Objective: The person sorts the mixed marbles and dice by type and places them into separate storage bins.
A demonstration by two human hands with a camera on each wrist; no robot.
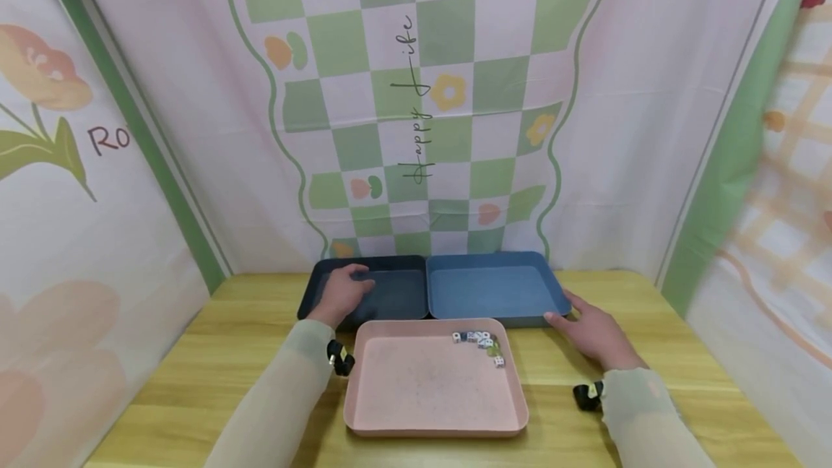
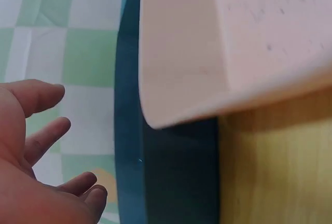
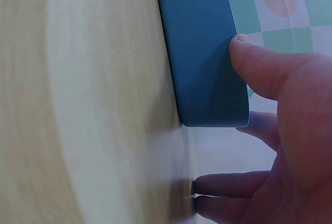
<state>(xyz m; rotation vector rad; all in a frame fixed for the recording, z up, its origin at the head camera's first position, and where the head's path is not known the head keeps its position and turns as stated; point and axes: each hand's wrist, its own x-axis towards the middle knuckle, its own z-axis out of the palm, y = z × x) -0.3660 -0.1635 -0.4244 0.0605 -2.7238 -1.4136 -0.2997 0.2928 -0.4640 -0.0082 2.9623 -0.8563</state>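
Observation:
My left hand [image 1: 344, 291] reaches over the left part of the dark navy tray [image 1: 396, 295], its fingers spread and loosely bent with nothing between them. In the left wrist view the fingers [image 2: 47, 136] stand apart from the tray wall. At the front right corner of the blue tray [image 1: 494, 287], my right hand [image 1: 594, 334] holds the rim, thumb at the front wall and forefinger round the side. The right wrist view shows the thumb on the tray's top edge; the forefinger's tip is hidden behind the corner, and the lower fingers reach toward the tabletop.
In front of both trays lies a pink tray [image 1: 422, 388] with several small dice [image 1: 481, 339], white, dark and yellow-green, in its back right corner. The two blue trays sit side by side on the wooden table [image 1: 175, 396]. A checkered curtain [image 1: 442, 121] hangs close behind them.

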